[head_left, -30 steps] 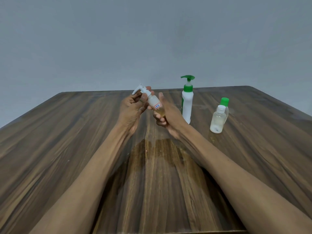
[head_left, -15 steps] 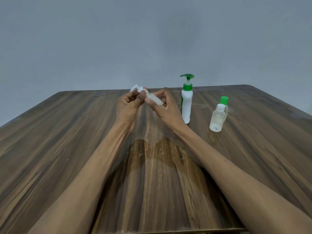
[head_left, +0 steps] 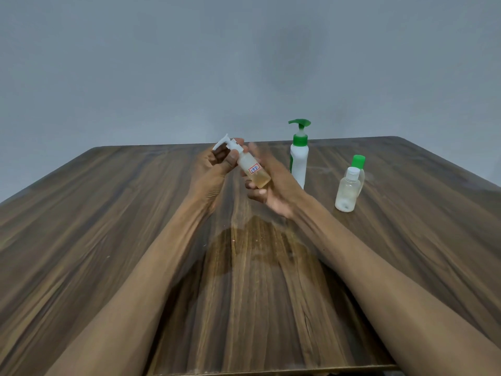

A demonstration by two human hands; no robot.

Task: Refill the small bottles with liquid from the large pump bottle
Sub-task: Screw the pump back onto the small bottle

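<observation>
Seen from a head camera, looking down along two bare forearms toward the centre of the frame, above a dark wood-grain bench [head_left: 108,240].

Held aloft at centre: a small clear pump bottle [head_left: 253,169], tilted with its white pump head [head_left: 226,143] toward the upper left, a little amber liquid pooled at its lower end, a small red-edged label on its side. Left hand [head_left: 214,172] curled round the neck and pump head, thumb along the collar. Right hand [head_left: 271,185] cupping the body from the right, lower fingers curled under the base; upper fingers blurred, exact lie unclear.

Right of centre, standing on the bench: large white pump bottle [head_left: 299,158] with green pump, nozzle pointing left, just beside the right hand. Further right: a small clear white-capped bottle [head_left: 347,191] with a green-capped bottle [head_left: 358,165] close behind, whether touching unclear.

Likely step: unscrewing the pump head. Risks from here: amber liquid spilling if the top comes free while tilted; slipping grip on smooth plastic; right wrist knocking the tall pump bottle over.
</observation>
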